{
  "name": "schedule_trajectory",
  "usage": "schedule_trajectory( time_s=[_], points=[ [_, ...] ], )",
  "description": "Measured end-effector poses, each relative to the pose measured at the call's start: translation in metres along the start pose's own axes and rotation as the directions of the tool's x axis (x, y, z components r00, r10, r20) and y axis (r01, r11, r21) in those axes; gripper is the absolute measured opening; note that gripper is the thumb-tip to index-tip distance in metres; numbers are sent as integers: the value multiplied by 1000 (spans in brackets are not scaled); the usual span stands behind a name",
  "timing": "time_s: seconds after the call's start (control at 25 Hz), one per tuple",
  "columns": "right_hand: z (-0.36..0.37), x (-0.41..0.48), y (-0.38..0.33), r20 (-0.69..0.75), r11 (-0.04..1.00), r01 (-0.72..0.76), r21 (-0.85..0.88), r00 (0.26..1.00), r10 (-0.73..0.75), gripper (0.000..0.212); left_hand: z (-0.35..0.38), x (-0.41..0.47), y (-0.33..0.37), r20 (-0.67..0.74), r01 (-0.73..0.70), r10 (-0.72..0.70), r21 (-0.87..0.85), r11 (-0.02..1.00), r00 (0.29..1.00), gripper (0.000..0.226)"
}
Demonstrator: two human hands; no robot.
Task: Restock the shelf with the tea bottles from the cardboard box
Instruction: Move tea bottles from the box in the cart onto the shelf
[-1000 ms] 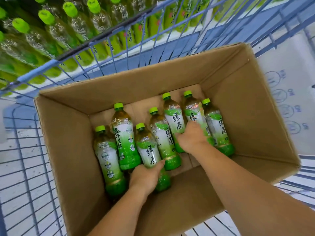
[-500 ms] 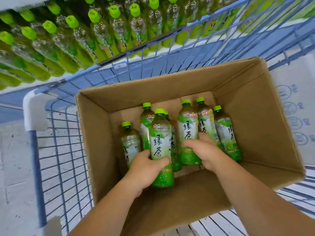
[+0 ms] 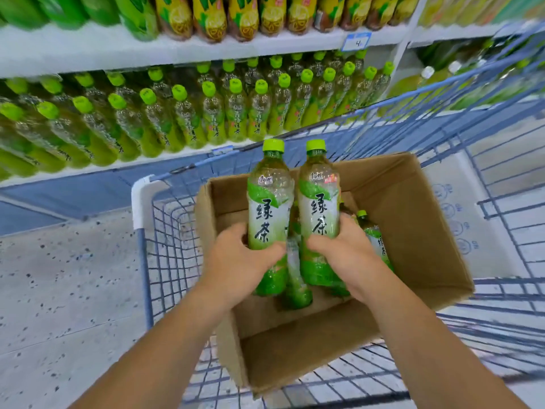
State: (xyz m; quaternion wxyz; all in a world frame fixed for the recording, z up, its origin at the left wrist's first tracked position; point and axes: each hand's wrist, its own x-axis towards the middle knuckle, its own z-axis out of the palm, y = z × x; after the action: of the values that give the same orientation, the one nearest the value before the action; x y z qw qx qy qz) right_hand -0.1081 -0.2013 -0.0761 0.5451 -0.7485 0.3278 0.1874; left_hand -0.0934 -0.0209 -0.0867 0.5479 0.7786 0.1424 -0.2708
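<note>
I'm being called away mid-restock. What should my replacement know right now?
Left hand: grips one tea bottle, upright above the box.
Right hand: grips a second bottle beside it.
Box sits in the cart; at least two more bottles inside.
Done: two bottles in hand. Left: set them on the shelf, then empty the box.
</note>
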Motion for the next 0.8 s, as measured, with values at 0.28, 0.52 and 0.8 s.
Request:
schedule_trajectory(
  time_s=[0.28,0.52,0.8],
  points=[
    [95,-99,-104,-102,975,215,-62,970,-221,38,-164,-53,35,-92,-242,238,-32,970,967,14],
    [213,-113,-206,-56,898,440,-23,896,-440,34,-321,-53,31,-249,-360,345,-18,933,905,14],
    [362,-56,-273,122,869,493,50,860,-495,44,-457,15,15,-491,-336,324,67,940,809,15]
  ],
)
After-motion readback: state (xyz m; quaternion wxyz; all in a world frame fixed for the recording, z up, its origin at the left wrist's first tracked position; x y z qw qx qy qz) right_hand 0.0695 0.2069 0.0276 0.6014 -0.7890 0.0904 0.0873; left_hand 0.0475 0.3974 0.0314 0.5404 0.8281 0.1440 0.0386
